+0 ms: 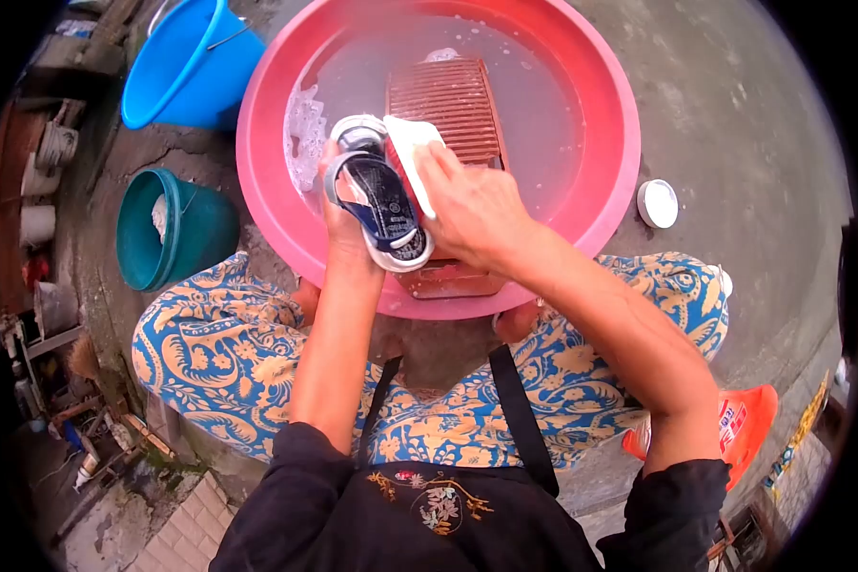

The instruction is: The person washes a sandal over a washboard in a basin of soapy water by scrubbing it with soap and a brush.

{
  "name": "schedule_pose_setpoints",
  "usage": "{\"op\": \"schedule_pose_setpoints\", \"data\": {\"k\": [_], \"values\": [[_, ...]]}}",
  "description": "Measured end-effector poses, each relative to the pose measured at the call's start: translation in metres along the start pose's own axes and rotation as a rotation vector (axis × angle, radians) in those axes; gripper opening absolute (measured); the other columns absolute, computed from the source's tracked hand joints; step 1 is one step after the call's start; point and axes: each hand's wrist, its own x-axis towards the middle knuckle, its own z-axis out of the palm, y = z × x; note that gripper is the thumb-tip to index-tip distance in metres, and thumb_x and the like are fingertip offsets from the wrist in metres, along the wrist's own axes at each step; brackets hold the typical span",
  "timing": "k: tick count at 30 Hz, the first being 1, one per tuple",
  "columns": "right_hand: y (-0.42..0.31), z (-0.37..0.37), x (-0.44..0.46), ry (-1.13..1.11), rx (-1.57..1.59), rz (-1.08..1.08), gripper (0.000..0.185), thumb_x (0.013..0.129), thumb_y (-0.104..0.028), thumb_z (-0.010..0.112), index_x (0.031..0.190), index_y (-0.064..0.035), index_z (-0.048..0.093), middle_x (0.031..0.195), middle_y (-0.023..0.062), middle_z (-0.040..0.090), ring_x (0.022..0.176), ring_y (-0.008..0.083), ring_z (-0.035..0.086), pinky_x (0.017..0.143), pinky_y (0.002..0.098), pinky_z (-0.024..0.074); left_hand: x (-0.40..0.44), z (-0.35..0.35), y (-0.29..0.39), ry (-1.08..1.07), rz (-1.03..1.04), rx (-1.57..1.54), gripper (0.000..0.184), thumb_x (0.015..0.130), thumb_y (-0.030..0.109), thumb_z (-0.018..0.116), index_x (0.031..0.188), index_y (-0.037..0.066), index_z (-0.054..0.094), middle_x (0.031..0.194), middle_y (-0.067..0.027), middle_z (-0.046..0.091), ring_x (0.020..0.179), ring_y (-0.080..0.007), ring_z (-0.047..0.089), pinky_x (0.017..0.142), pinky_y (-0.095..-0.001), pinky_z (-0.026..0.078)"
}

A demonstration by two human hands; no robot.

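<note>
My left hand [341,221] is closed around a dark-soled sandal [383,198] with a white edge and grey and navy straps, its footbed facing up. In my right hand [477,208] is a white-backed scrub brush [412,151], pressed against the sandal's right side; a little red shows under its edge. Both hands are over a pink basin [612,124] of cloudy, sudsy water. A brown ribbed washboard [445,95] leans in the basin beneath them, its lower part partly hidden by my right hand and the sandal.
At the left stand a blue bucket [186,71] and a green bucket [143,238] with something whitish inside. A small white round container [658,203] sits right of the basin. An orange-red packet [748,429] lies by my right knee. Clutter lines the far left.
</note>
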Motion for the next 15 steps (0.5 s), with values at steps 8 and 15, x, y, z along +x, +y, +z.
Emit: {"op": "schedule_pose_setpoints", "data": {"k": [8,15], "values": [[0.025,-0.038,0.025,-0.114,0.464,0.301,0.053,0.084,-0.028,0.047,0.133,-0.0075,0.041,0.127,0.0194,0.051,0.114,0.0377,0.051,0.097,0.0449,0.0404,0.008,-0.005,0.012,0.133,-0.194,0.034,0.058,0.089,0.056,0.039,0.101,0.002,0.057,0.083,-0.0145,0.065,0.069,-0.0257,0.065,0.057,-0.0369,0.057],[0.097,-0.046,0.028,-0.114,0.02,0.047,0.061,0.085,-0.023,0.05,0.141,-0.0091,0.03,0.135,0.0163,0.042,0.12,0.0362,0.045,0.096,0.043,0.041,0.081,-0.104,0.065,0.415,-0.037,0.307,0.056,0.081,0.049,0.061,0.114,0.005,0.053,0.097,-0.0117,0.062,0.085,-0.0257,0.063,0.073,-0.0385,0.054]]}}
